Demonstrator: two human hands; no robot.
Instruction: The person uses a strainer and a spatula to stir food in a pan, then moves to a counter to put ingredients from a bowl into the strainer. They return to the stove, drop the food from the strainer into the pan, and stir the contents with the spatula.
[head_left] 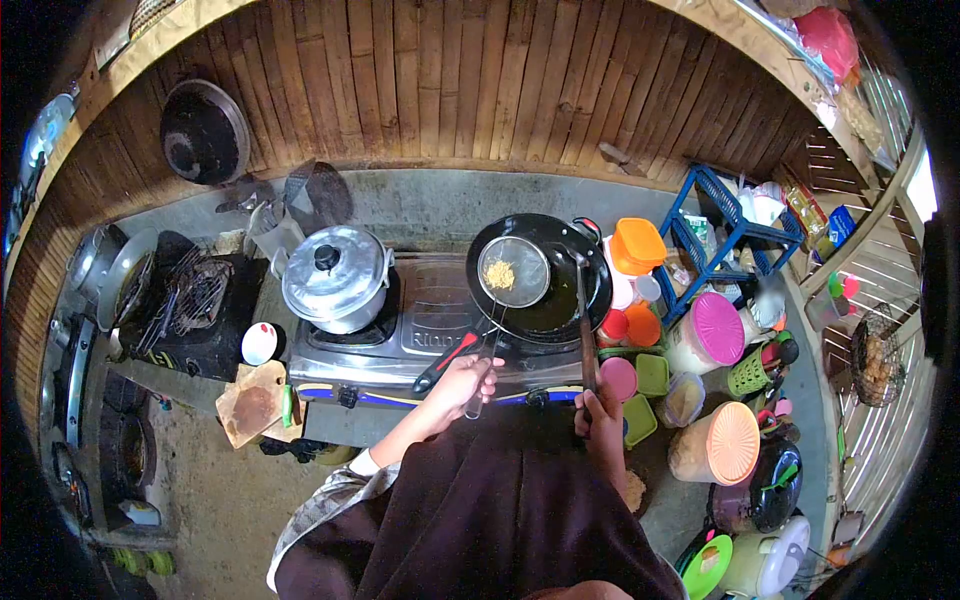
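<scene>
My left hand (468, 382) is closed round the handle of a wire-mesh strainer (532, 272), which I hold over the wok. A small heap of golden fried bits (498, 275) lies in its mesh. The black wok (572, 245) sits on the right burner with dark oil in its bottom. In my right hand (600, 418) is the wooden handle of a long spatula (587, 350); its metal end reaches down to the wok's right side. Close by my left hand, the wok's black and red handle (445, 362) sticks out over the stove's front.
A lidded aluminium pot (335, 280) stands on the left burner of the stove (425, 300). Left of it are a cutting board (250, 405) with a green-handled knife (287, 406) and a charcoal grill (200, 300). Plastic tubs, a pink-lidded jar (717, 330) and a blue rack (705, 235) crowd the right.
</scene>
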